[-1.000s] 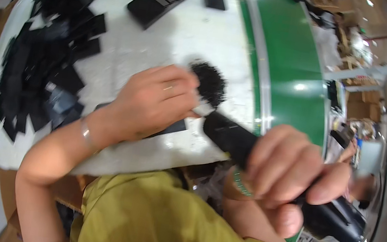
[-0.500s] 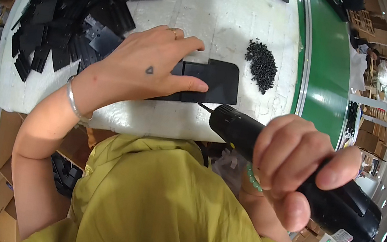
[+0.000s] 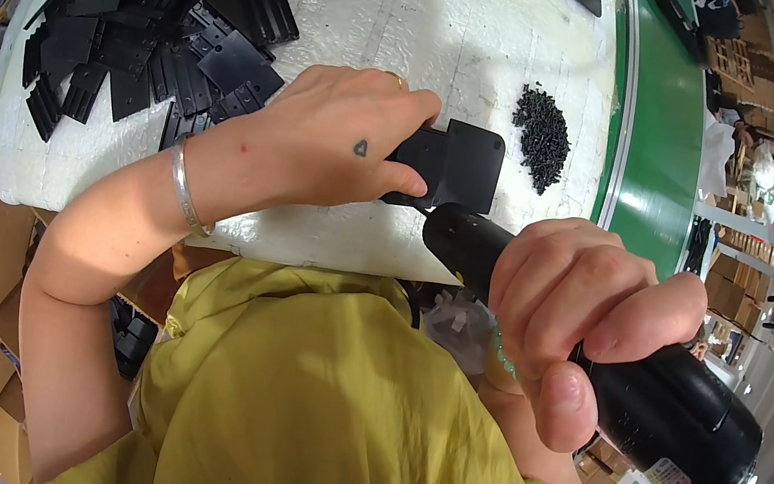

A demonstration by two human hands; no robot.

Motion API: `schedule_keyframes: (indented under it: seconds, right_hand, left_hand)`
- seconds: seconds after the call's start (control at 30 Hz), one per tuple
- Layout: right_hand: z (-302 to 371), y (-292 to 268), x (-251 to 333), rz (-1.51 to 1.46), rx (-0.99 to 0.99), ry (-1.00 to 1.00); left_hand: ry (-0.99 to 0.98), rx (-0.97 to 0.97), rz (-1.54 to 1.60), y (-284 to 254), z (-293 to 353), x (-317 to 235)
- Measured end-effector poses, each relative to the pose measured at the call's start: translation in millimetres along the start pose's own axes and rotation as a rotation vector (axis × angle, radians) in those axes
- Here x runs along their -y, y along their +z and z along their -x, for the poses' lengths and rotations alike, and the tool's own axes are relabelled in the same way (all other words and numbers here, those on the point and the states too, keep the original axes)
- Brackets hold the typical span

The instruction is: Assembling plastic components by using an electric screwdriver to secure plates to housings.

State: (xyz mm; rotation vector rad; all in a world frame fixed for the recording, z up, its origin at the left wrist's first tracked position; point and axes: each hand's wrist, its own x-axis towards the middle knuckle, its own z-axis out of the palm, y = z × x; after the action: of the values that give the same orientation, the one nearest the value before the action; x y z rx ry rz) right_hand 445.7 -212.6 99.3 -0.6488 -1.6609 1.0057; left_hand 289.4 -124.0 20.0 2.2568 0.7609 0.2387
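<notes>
The grip of the right hand (image 3: 589, 310) is wrapping fully around a black power screwdriver (image 3: 660, 402), fingers curling over the top and thumb pressing from below. The grip of the left hand (image 3: 347, 140) is lying over a black plate (image 3: 472, 169), its thumb resting on the surface; the other fingertips are hiding, so I cannot tell how far that grip is closing. The plate is lying on the white-covered bench (image 3: 389, 35), near the edge closest to the person, and the screwdriver's thin bit is pointing at its near side; whether they are touching, I cannot tell.

A small pale label (image 3: 669, 477) is sitting toward the rear of the screwdriver, its print showing too small to read.

The bench's pale covering is wrinkling and catching the light. A mound of small black screws (image 3: 542, 140) is standing just right of the plate, and a big heap of black parts (image 3: 143, 26) is covering the upper left. A glossy green strip (image 3: 656, 173) is running along the bench's right side beside a metal rail (image 3: 621, 107). Cardboard boxes (image 3: 3, 429) are standing at lower left, and shelving is filling the far right.
</notes>
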Motion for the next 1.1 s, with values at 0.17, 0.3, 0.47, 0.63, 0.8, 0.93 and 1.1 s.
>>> schedule_keyframes:
  seconds: [0.17,0.3,0.47,0.63,0.8,0.93,1.1]
  right_hand:
    - [-1.8,-0.2,-1.3,-0.010,0.037,0.013]
    - [-0.3,3.5,-5.3,-0.014,-0.018,-0.013]
    - [-1.6,7.1,-2.5,-0.003,-0.066,0.021]
    - [3.4,7.6,3.3,-0.138,-0.141,0.067]
    - [15.3,-5.8,28.3,-0.175,-0.359,-0.117]
    - [18.9,-4.8,25.4,-0.145,-0.664,0.020]
    - [14.7,5.9,-3.3,-0.233,-0.743,0.332]
  left_hand:
    - [-0.046,0.068,-0.045,-3.0,-2.2,-5.7]
    - [-0.043,0.068,-0.013,-1.0,1.6,-4.1]
    - [-0.015,0.018,-0.038,1.0,1.8,-4.2]
    - [-0.019,-0.061,-0.007,5.9,3.9,2.8]
    - [-0.068,-0.148,0.254,-8.2,2.4,0.3]
    - [0.030,-0.459,0.644,-12.9,5.8,-8.2]
    - [-0.006,-0.550,1.015,-8.7,13.5,-36.0]
